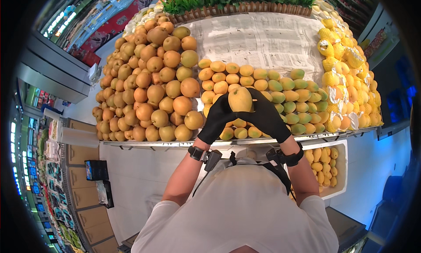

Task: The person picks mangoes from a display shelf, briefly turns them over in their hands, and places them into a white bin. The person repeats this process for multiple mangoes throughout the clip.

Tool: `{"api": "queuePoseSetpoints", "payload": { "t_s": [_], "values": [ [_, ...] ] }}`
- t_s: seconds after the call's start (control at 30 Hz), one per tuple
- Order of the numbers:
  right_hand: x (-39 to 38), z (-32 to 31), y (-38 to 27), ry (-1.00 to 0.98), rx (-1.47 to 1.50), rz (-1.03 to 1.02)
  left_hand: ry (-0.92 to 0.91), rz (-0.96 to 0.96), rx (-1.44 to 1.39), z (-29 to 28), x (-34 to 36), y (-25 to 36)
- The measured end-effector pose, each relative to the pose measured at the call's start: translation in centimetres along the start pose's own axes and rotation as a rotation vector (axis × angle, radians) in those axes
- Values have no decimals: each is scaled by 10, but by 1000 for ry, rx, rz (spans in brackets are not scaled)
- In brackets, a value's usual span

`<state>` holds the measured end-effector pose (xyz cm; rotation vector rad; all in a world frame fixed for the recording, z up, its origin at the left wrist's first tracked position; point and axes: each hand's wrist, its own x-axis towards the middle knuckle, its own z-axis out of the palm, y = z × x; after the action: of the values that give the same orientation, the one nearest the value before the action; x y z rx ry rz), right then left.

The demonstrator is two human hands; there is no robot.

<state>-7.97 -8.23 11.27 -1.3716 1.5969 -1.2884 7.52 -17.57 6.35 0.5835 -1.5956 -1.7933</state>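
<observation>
Both my hands wear black gloves and meet in front of me around one yellow mango (240, 100). My left hand (217, 120) closes on its left side, and my right hand (268, 116) wraps its right side. The mango is held up above rows of mangoes (302, 106), some yellow and some green-tinged, laid side by side on the display. My fingertips are partly hidden behind the fruit.
Brown round pears (153, 93) are heaped on the left. Yellow fruit in foam nets (346, 77) fills the right side. Paper (258, 38) covers the display behind the mangoes, before a flower-topped little fence (241, 9). A white box (340, 178) of mangoes stands below right.
</observation>
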Motion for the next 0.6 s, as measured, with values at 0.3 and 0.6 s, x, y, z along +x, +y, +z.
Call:
{"api": "queuePoseSetpoints", "payload": {
  "t_s": [0.3, 0.6],
  "values": [
    [-1, 29, 13, 69, 264, 75, -51, 20, 389, -17, -15, 22],
    [-25, 45, 40, 180, -77, -112, -121, 4, 252, -47, -39, 26]
  ]
}}
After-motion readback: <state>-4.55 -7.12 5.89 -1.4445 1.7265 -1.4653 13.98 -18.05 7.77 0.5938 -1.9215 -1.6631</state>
